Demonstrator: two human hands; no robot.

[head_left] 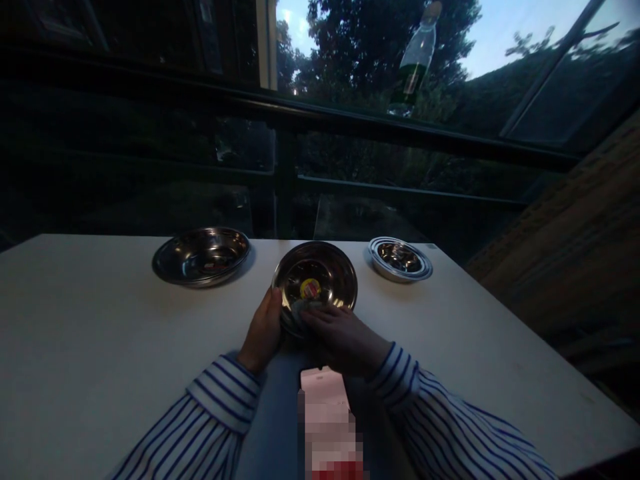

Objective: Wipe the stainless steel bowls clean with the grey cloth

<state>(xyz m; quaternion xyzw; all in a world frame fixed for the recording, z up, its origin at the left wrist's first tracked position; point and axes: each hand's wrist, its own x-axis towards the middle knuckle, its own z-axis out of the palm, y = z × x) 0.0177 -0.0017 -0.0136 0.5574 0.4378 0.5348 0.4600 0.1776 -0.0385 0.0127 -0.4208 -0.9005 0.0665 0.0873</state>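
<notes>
A steel bowl (325, 270) with a round yellow and red sticker (311, 288) inside is tilted toward me at the middle of the white table (90, 347). My left hand (263, 331) grips the bowl's left rim, fingers wrapped around it. My right hand (340, 333) lies over the near rim and presses a small greyish cloth (301, 308) against the inside of the bowl. Both arms wear blue and white striped sleeves.
A wider steel bowl (201, 255) sits at the back left, and a small stack of steel plates (400, 259) at the back right. A phone (327, 413) lies near me. A bottle (414, 63) stands on the window ledge. The table's right edge drops off.
</notes>
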